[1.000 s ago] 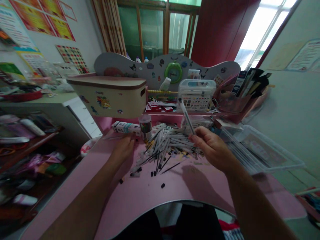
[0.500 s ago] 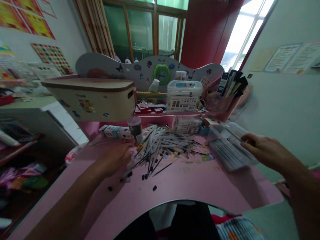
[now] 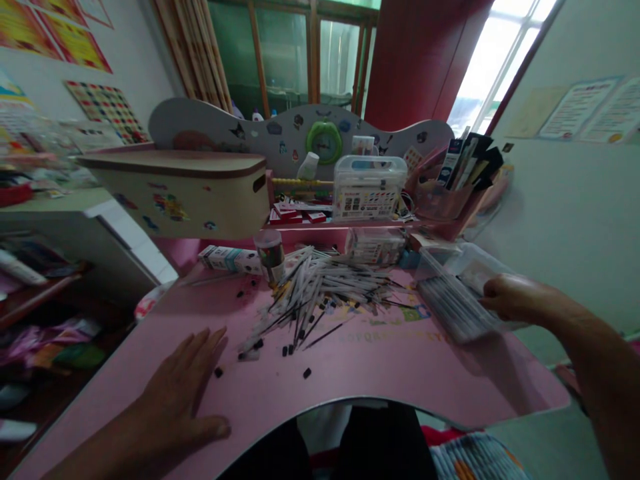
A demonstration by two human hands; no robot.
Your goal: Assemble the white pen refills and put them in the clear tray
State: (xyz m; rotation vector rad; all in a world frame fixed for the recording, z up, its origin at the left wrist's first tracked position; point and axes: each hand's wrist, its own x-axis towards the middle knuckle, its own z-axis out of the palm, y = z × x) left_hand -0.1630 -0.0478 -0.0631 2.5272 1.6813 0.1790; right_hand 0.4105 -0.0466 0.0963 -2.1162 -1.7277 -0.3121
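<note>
My left hand (image 3: 183, 387) lies palm down over the left of the pink desk (image 3: 380, 373), fingers spread and holding nothing. A small black cap (image 3: 219, 372) is just beyond its fingertips. At the right, my right hand (image 3: 515, 300) is closed at the right side of a clear plastic box (image 3: 463, 333), its fingertips partly hidden. Thin pen-like sticks (image 3: 445, 303) lie side by side inside this box. Between my hands spreads a loose heap of white slim pens or refills (image 3: 325, 280), with dark tips and black caps among them.
Behind the heap stand a clear cup (image 3: 270, 253), a white patterned carton (image 3: 230, 260) and a clear container (image 3: 375, 247). The shelf above holds a beige bin (image 3: 185, 200), a handled clear case (image 3: 370, 190) and a pen holder (image 3: 445, 197). The desk's front edge curves inward.
My left hand has drawn back from the heap's left side toward the front left, fingers now spread. My right hand stays at the clear box, its wrist slightly turned.
</note>
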